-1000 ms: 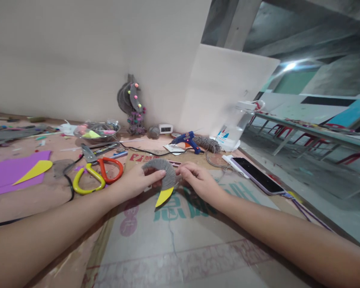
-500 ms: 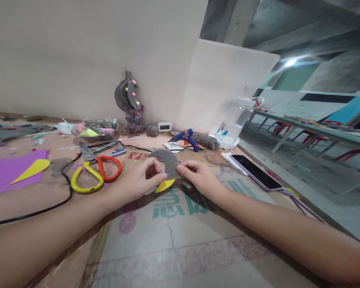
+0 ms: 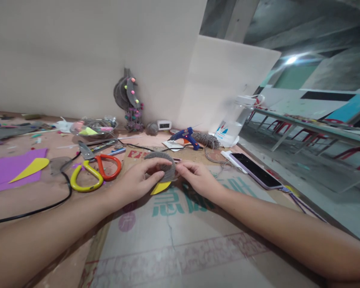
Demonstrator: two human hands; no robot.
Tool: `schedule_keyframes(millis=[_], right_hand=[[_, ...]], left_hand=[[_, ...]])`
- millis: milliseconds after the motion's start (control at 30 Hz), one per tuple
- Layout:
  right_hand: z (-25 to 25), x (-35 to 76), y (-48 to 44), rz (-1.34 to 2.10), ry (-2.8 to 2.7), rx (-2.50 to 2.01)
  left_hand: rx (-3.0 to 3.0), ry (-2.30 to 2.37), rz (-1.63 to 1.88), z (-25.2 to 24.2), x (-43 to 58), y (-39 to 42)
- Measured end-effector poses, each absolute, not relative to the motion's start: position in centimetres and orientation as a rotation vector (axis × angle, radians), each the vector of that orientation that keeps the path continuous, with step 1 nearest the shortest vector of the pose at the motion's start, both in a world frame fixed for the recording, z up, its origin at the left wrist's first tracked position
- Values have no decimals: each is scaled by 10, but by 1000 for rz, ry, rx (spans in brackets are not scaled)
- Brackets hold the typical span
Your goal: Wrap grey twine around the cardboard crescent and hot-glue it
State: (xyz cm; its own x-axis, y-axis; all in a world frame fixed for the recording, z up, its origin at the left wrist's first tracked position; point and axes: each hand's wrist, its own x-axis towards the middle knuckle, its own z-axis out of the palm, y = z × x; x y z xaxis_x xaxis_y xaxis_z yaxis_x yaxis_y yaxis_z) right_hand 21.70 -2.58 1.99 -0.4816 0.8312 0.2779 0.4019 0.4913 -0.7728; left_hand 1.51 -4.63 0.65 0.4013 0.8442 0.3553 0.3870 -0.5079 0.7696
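A curved yellow piece wrapped in grey yarn [image 3: 168, 173] is in front of me over the cardboard, its bare yellow tip [image 3: 161, 187] pointing down to the left. My left hand [image 3: 147, 176] grips it from the left, index finger across its face and thumb below. At its right edge my right hand [image 3: 191, 173] is closed, thumb and fingertips pinched together. What the right fingertips pinch is too small to make out for certain; it may be yarn.
Scissors [image 3: 96, 170], purple sheets [image 3: 15, 168] and a black cord lie left. Behind are a blue glue gun [image 3: 186, 138], grey yarn [image 3: 208, 141], a plastic bowl [image 3: 93, 128] and a decorated grey crescent [image 3: 132, 94]. A phone [image 3: 256, 170] lies right.
The wrapped piece has shifted slightly left and turned. My left index finger now reaches across it, and my right fingertips have parted a little from its edge.
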Motion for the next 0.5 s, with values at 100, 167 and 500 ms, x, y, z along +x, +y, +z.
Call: schedule_keyframes(millis=[100, 167, 500], right_hand=[[20, 219, -24, 835, -1930, -1042], [20, 220, -23, 875, -1824, -1054], [17, 222, -22, 868, -1774, -976]], left_hand=[[2055, 1093, 1049, 7, 15, -46], [2054, 1122, 1062, 9, 16, -46], [2047, 1193, 1033, 15, 16, -47]])
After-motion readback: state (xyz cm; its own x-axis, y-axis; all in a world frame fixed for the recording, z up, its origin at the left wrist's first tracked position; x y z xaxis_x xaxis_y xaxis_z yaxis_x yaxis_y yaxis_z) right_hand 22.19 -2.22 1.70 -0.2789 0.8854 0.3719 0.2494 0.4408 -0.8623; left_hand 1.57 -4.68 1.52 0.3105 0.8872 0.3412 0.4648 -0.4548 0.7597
